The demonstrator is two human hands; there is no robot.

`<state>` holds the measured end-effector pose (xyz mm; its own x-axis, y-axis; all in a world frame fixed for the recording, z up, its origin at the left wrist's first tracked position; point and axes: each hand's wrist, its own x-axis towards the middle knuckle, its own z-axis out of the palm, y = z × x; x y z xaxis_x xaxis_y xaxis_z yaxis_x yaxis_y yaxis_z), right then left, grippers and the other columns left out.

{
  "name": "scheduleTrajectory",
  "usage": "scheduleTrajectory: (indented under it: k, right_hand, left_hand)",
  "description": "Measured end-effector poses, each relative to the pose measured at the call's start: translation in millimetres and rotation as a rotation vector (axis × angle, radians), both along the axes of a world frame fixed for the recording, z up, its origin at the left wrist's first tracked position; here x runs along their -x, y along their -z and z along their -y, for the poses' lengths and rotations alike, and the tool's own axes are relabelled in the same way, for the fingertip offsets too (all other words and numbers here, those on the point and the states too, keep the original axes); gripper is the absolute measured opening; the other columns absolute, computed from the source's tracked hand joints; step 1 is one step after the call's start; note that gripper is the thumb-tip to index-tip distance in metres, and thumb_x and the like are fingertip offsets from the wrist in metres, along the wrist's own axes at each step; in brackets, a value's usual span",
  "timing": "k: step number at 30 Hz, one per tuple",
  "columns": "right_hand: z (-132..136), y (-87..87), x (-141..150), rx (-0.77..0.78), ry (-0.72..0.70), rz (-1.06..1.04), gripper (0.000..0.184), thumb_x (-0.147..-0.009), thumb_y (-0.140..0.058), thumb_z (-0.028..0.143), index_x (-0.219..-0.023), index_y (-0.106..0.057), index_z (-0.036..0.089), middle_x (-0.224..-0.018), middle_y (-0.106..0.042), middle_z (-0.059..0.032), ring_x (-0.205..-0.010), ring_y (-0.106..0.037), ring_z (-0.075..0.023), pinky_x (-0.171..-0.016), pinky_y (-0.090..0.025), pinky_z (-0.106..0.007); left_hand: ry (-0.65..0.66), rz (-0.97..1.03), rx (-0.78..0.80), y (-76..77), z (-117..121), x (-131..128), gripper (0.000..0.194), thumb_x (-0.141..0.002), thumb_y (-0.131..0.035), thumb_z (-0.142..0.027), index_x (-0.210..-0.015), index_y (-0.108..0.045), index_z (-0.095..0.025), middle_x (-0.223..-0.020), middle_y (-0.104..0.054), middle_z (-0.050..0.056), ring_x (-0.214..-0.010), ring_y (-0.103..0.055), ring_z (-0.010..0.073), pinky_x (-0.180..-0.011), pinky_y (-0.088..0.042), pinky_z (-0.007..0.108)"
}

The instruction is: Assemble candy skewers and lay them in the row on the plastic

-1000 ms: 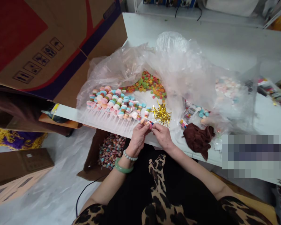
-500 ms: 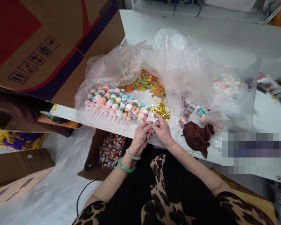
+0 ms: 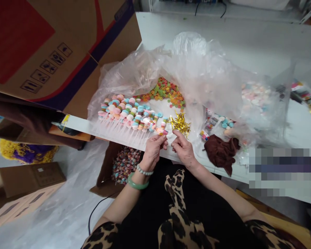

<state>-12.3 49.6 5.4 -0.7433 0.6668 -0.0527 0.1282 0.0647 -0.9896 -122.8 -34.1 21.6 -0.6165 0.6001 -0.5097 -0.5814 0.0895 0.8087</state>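
Pinching one candy skewer (image 3: 161, 131), left hand (image 3: 153, 152)
Spread, the right hand (image 3: 182, 149) sits just below one gold tinsel bunch (image 3: 180, 125)

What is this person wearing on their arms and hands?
The left hand and right hand are bare, with no gloves. The left wrist wears a smooth green bangle and a bracelet of pale round beads. The short sleeves are a black-and-tan leopard print.
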Motion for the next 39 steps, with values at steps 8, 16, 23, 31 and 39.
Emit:
scheduleTrajectory:
  k: [8,16,23,31,39]
  right_hand:
    - [-6,11.5,-2,-0.007,-0.145,0.028,0.041,-0.083,-0.052,0.020,-0.122,-0.065,0.023,-0.067,-0.057,0.0046,-0.055,-0.054,-0.0116,-0.063,-0.049,-0.027]
    - [4,6.4,-4,-0.674,-0.190,-0.028,0.041,-0.089,-0.042,0.010,-0.121,-0.066,0.021,-0.093,-0.067,-0.0093,-0.092,-0.063,-0.0220,-0.083,-0.053,-0.034]
    - [3,-0.2,-2,-0.288,-0.092,0.011,0.018,-0.089,-0.056,0.025,-0.104,-0.066,0.022,-0.096,-0.067,-0.0051,-0.083,-0.062,-0.0180,-0.075,-0.051,-0.031]
    - [0,-3.9,22,0.914,-0.198,-0.033,0.024,-0.080,-0.062,0.038,-0.070,-0.054,0.018,-0.054,-0.050,0.0048,-0.043,-0.036,-0.0062,-0.044,-0.029,-0.019]
    - [4,0.6,15,0.991,-0.248,0.037,0.025,-0.077,-0.065,0.038,-0.068,-0.051,0.018,-0.050,-0.049,0.0050,-0.040,-0.037,-0.0064,-0.040,-0.024,-0.018]
  left_hand:
    - [0.286,-0.126,0.005,-1.5,9,0,0.032,-0.066,-0.080,-0.040,-0.065,-0.060,-0.015,-0.050,-0.048,-0.006,-0.045,-0.038,0.0054,-0.044,-0.028,0.020]
    - [0.019,0.350,-0.167,3.2,4,3,0.035,-0.068,-0.080,-0.044,-0.082,-0.072,-0.013,-0.086,-0.068,0.007,-0.082,-0.062,0.0167,-0.075,-0.051,0.029]
    - [-0.108,0.228,-0.106,4.8,-4,-7,0.036,-0.075,-0.073,-0.048,-0.085,-0.075,-0.013,-0.091,-0.069,0.009,-0.083,-0.062,0.0177,-0.070,-0.049,0.028]
    - [0.017,0.214,-0.159,0.4,-3,-14,0.050,-0.073,-0.076,-0.047,-0.115,-0.070,-0.020,-0.080,-0.067,0.004,-0.073,-0.063,0.0156,-0.060,-0.048,0.024]
    - [0.099,0.113,-0.053,-1.5,11,-5,0.037,-0.065,-0.081,-0.049,-0.077,-0.075,-0.015,-0.123,-0.067,0.014,-0.111,-0.061,0.0260,-0.092,-0.048,0.033]
